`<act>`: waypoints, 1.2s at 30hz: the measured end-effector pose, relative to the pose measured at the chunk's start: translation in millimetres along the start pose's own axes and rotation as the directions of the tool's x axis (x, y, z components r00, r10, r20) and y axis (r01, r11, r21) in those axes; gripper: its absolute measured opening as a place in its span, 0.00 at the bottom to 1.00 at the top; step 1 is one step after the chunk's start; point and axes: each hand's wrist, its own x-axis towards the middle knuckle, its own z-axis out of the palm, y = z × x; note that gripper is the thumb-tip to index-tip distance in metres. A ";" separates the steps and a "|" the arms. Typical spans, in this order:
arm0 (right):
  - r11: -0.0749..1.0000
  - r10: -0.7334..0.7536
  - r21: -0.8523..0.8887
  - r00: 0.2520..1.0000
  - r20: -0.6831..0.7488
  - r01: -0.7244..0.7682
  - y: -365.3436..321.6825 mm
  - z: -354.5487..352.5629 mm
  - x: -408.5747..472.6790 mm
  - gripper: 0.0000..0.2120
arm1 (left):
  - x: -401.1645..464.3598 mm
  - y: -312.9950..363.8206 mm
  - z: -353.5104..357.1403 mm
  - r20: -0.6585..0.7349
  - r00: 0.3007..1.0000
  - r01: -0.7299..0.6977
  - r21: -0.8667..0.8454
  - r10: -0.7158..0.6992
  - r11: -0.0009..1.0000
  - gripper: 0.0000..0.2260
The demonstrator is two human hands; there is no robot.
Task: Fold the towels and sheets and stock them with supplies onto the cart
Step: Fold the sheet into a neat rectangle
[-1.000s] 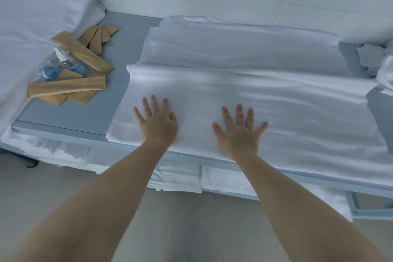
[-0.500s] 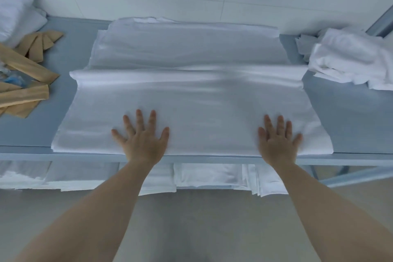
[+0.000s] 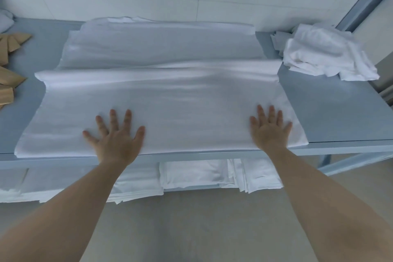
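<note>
Since the earlier frames, the right hand (image 3: pixel 270 128) has slid outward along the sheet (image 3: pixel 161 100) toward its right edge, while the left hand (image 3: pixel 116 136) has stayed near the front left part. Both hands lie flat with fingers straight and spread, pressing on the cloth and gripping nothing.

The sheet lies across the middle of the grey tabletop (image 3: pixel 331 110), folded over on itself with a raised ridge running left to right, its near edge at the tabletop's front. It looks only partly folded: still wide, probably needing further folds. A rumpled heap of white towels (image 3: pixel 323 55) sits unfolded at the back right. Tan packets (image 3: pixel 10 66) lie loose at the left edge. Folded white linen (image 3: pixel 197 174) is already stacked on the shelf below. Most stocking likely remains.
</note>
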 end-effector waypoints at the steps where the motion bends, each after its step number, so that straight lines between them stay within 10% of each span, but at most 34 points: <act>1: 0.996 0.078 0.045 0.997 0.011 -0.078 8.1 -1.1 0.0 0.27 | -0.3 -0.2 -0.7 -0.001 1.000 -0.010 -0.007 0.010 1.000 0.30; 4: 0.989 0.138 0.057 0.990 0.042 -0.140 -1.2 -6.1 -10.4 0.27 | -2.5 -3.9 -2.8 0.002 0.995 -0.095 -0.012 0.095 0.995 0.30; 8: 0.932 -0.352 -0.068 0.935 0.051 0.355 -48.9 9.3 -61.3 0.33 | -12.6 -18.4 -1.1 0.016 0.965 -0.262 0.088 0.261 0.961 0.36; 12: 0.844 -0.515 -0.205 0.856 -0.054 0.495 -45.2 21.4 -93.2 0.36 | -25.4 -29.6 2.3 0.012 0.937 -0.347 0.143 0.349 0.927 0.41; 28: 0.918 -0.394 -0.076 0.917 -0.058 0.390 -36.0 -23.0 -157.6 0.26 | -88.2 -40.6 -48.8 0.252 0.905 -0.382 0.127 0.343 0.915 0.28; 36: 0.909 -0.295 0.224 0.921 -0.253 0.352 -13.2 -46.7 -215.1 0.08 | -134.0 -76.1 -86.1 -0.070 0.901 -0.434 -0.084 0.429 0.897 0.08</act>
